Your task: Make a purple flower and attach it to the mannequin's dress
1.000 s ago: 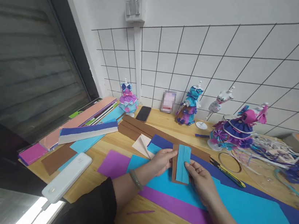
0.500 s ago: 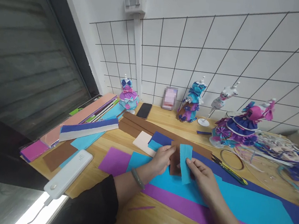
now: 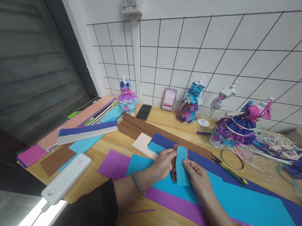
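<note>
1. Since the frame half a second ago, the light-blue strip (image 3: 182, 169) has shifted toward the left hand (image 3: 164, 163), so it overlaps more of the brown piece (image 3: 174, 169); the right hand (image 3: 198, 173) has come closer to the left.

2. The left hand is closed in a pinch on the brown piece, thumb and fingers at its left edge. Whether those fingertips also catch the light-blue strip, I cannot tell.

3. The right hand is pinched on the light-blue strip at its right edge, thumb on the facing side; what its fingers touch behind is hidden.

4. Key relation: the light-blue strip lies between the two hands, in front of the brown piece, just right of the left fingertips and directly left of the right thumb. Its long axis runs away from the person, roughly crosswise to the gap between the hands, with its near end slightly toward the right hand. The right hand is the nearer one to it, already touching.

5. A narrow margin of brown shows on the left-hand side of the light-blue strip, so the two pieces' left edges are not flush.

6. Below both hands lies the large light-blue sheet (image 3: 250, 202), reaching well out to the right of the right hand; a black-and-yellow tool (image 3: 231, 170) rests beyond that hand, to its right.
</note>
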Demonstrator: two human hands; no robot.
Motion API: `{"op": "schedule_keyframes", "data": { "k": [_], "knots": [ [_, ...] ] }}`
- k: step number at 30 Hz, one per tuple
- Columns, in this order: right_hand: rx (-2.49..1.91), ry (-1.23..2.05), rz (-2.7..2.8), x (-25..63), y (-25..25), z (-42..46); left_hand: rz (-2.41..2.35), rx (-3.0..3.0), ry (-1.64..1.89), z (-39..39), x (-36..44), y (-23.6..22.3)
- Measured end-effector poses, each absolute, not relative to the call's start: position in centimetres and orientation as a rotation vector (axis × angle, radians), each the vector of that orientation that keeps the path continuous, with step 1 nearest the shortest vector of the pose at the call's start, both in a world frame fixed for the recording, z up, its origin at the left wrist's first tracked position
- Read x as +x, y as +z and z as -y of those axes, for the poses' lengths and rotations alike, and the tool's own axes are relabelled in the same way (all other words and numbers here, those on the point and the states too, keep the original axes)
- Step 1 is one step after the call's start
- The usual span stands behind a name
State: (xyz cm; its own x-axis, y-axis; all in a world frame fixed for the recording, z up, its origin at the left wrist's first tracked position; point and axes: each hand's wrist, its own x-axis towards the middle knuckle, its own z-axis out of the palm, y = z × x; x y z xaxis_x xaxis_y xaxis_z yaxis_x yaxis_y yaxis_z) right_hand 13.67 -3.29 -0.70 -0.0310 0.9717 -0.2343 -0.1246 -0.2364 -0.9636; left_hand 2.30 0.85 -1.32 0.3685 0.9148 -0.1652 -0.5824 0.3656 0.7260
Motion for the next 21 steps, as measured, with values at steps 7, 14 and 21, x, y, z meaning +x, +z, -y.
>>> {"op": "schedule_keyframes", "data": {
  "k": [7, 14, 21],
  "knots": [
    [-1.314, 1.372, 1.03, 13.2, 0.0, 3.4, -0.649, 0.602, 1.037, -0.9, 2.3, -1.6],
    [-1.322, 1.343, 1.08, 13.3, -0.5, 3.2, -0.607, 0.668, 1.012, -0.4, 2.1, -1.4],
    [-1.303, 1.34, 1.114, 13.2, -1.1, 3.2, -0.678, 0.734, 1.004, -0.2, 2.1, -1.7]
  ]
}}
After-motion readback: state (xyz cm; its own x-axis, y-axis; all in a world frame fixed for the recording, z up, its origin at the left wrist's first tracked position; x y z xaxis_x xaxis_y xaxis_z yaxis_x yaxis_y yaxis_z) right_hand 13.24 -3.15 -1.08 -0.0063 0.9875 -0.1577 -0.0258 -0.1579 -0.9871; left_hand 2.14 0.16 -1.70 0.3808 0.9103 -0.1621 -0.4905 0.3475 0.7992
